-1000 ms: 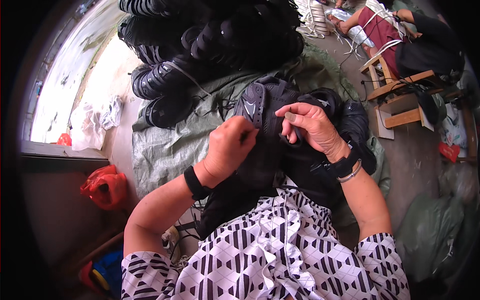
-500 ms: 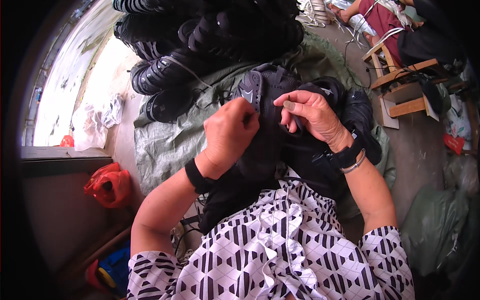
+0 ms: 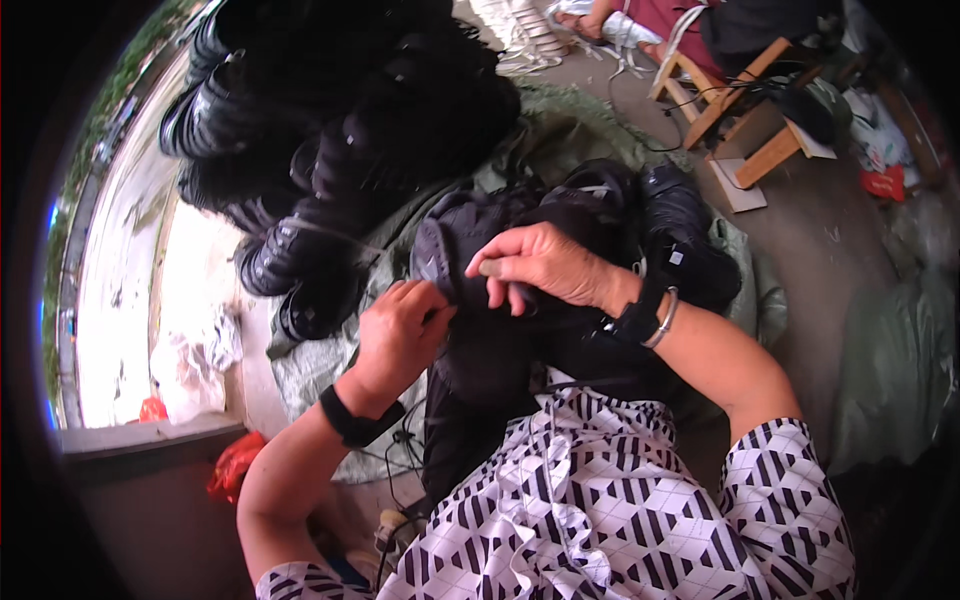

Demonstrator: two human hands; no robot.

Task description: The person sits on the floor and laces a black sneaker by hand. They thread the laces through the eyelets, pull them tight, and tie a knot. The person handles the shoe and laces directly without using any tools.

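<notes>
A dark grey shoe upper (image 3: 432,250) with a row of eyelets lies over my lap, in front of my hands. My left hand (image 3: 400,328) is closed, its fingers curled in just below the eyelet edge; whatever they grip is hidden. Above and to the right, my right hand (image 3: 550,265) pinches thumb against forefinger, the other fingers bent loosely over the dark upper. Anything in that pinch is too thin and dark to make out. Both wrists wear black bands, and a metal bangle (image 3: 664,318) sits beside the right one.
Stacked dark shoe uppers (image 3: 330,130) rise at the far left on a green woven sheet (image 3: 330,390). More uppers (image 3: 685,225) lie right of my lap. A wooden stool (image 3: 755,150) stands far right, near another person's legs. A red plastic bag (image 3: 235,465) rests at left.
The view has shifted, so the pile and stool sit differently in it. My left hand has lowered toward me and left of the eyelets; the right has come across leftward, still pinching.
</notes>
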